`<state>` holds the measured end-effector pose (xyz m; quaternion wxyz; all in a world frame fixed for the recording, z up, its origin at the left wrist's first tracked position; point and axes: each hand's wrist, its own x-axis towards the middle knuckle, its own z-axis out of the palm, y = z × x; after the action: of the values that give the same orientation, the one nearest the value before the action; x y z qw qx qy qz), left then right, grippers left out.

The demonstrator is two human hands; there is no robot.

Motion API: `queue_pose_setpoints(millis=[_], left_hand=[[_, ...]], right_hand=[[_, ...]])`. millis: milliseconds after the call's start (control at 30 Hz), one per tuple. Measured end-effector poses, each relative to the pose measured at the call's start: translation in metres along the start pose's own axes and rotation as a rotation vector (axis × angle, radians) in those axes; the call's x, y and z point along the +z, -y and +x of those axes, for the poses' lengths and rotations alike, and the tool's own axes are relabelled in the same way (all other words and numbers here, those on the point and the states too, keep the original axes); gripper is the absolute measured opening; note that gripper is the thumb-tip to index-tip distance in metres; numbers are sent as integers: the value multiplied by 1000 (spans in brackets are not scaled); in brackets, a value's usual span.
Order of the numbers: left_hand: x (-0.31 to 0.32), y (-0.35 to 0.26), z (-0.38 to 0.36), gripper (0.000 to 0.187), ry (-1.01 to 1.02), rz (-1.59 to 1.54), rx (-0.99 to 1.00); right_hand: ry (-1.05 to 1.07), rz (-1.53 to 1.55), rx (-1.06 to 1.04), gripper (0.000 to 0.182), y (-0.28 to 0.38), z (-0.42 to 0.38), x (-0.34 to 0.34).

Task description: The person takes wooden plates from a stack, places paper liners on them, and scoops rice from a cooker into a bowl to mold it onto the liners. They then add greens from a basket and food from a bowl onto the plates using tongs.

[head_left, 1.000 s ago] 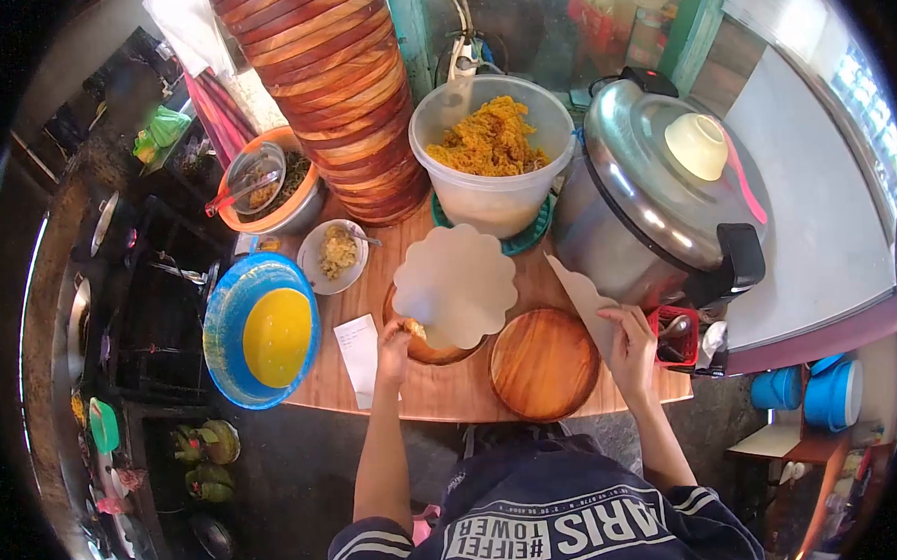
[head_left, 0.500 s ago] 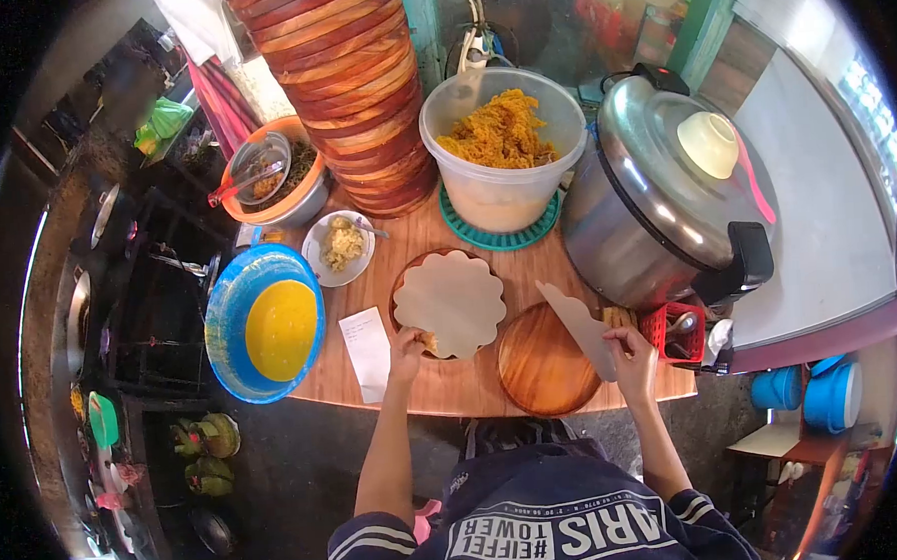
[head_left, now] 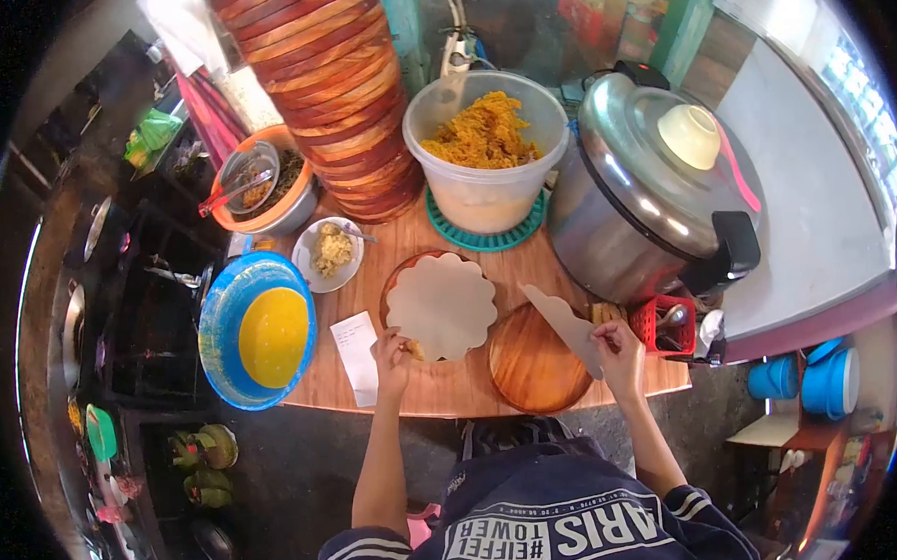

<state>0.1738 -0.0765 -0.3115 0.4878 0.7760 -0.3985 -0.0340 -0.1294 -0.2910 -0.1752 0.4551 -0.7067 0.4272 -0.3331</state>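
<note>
On the left, a scalloped beige paper liner [head_left: 440, 308] lies over a round wooden plate [head_left: 397, 282]. My left hand [head_left: 391, 361] is at its lower left edge, fingers pinched on a small golden-brown piece of food [head_left: 415, 350]. A second scalloped paper liner [head_left: 563, 325] is tilted above the right wooden plate [head_left: 537, 366], gripped at its lower right edge by my right hand [head_left: 620, 355]. Just beyond that hand are several brown food pieces [head_left: 606, 314], partly hidden.
A blue basin of yellow batter [head_left: 276, 338], a plate of pale mash [head_left: 313, 276] and a paper note [head_left: 358, 362] are at left. Behind stand stacked wooden plates [head_left: 336, 105], a tub of yellow rice [head_left: 475, 194] and a steel cooker [head_left: 616, 213]. A red basket [head_left: 666, 323] is at right.
The whole view has shifted slightly to the left. Both hands keep almost the same places over the table, and the right hand still holds the tilted liner.
</note>
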Motion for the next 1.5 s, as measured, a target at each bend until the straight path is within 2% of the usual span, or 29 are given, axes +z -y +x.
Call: queue_pose_setpoints(millis=[67, 100, 167, 233, 333, 367, 400, 467, 500, 567, 667, 733, 800, 900, 933, 967, 1033, 1067, 1100, 1133, 1200, 1267, 1300, 1333, 1367, 1400, 1433, 1467, 1500], left_hand=[[7, -30, -4, 24, -5, -553, -254], [9, -69, -5, 24, 59, -1036, -446], [28, -110, -14, 24, 296, -925, -418], [39, -161, -21, 24, 517, -1058, -483], [70, -171, -32, 34, 618, -1148, -524], [77, -172, -34, 31, 524, -1212, -545], [78, -171, -34, 31, 530, -1211, -543], [77, -169, -35, 24, 499, -1221, -659], [78, -166, -37, 24, 501, -1219, -659], [80, -159, -41, 21, 595, -1478, -739], [85, -149, -50, 20, 571, -1612, -715], [84, -133, -60, 20, 572, -1597, -744], [82, -117, -69, 21, 571, -1579, -763], [84, -95, -84, 32, 359, -1385, -1004], [85, -91, -86, 34, 354, -1338, -1007], [88, -87, -86, 35, 358, -1294, -1004], [93, -64, -96, 35, 398, -1428, -921], [95, -51, -100, 34, 406, -1358, -973], [103, -44, -98, 33, 407, -1286, -1021], [107, -52, -91, 33, 453, -1295, -1001], [100, -73, -81, 28, 525, -964, -842], [108, -63, -82, 25, 535, -938, -877], [111, -58, -83, 21, 523, -916, -923], [111, -57, -83, 21, 522, -907, -923], [112, -60, -82, 17, 533, -886, -942], [114, -63, -79, 13, 544, -870, -959], [115, -64, -78, 13, 538, -867, -964], [115, -65, -78, 14, 524, -872, -965], [117, -66, -78, 17, 512, -880, -966]], right_hand=[[-22, 27, 23, 10, -7, 0, 3], [4, 87, 51, 12, -9, 1, 4], [22, 144, 90, 14, -14, 0, 9], [140, 220, 117, 20, -22, -1, 16], [250, 359, 212, 23, -31, -5, 25], [298, 424, 251, 27, -38, -5, 27], [292, 426, 250, 27, -39, -7, 29], [388, 602, 438, 27, -41, -7, 33], [438, 619, 462, 25, -43, -8, 37], [503, 575, 460, 23, -48, -11, 39], [603, 560, 456, 18, -56, -21, 52], [666, 673, 659, 19, -57, -27, 56], [621, 694, 619, 17, -67, -34, 62], [366, 150, 19, 13, -84, -31, 61], [334, 139, 10, 13, -74, -24, 51], [327, -25, -68, 12, -50, -18, 36], [330, -290, -202, 14, -6, -3, 3], [274, -313, -202, 14, 16, 6, -14], [317, -226, -293, 16, 41, 14, -32], [370, -136, -385, 18, 65, 20, -50], [318, -93, -374, 25, 114, 38, -94], [49, -189, -480, 26, 153, 54, -148], [-42, -15, -201, 22, 188, 54, -177], [-226, -101, -461, 19, 200, 72, -206], [-365, -104, -438, 20, 214, 89, -239], [-553, -152, -327, 22, 231, 101, -277], [-665, -238, -488, 31, 244, 113, -310], [-831, -240, -476, 34, 257, 128, -350], [-902, -215, -694, 33, 252, 156, -418]])
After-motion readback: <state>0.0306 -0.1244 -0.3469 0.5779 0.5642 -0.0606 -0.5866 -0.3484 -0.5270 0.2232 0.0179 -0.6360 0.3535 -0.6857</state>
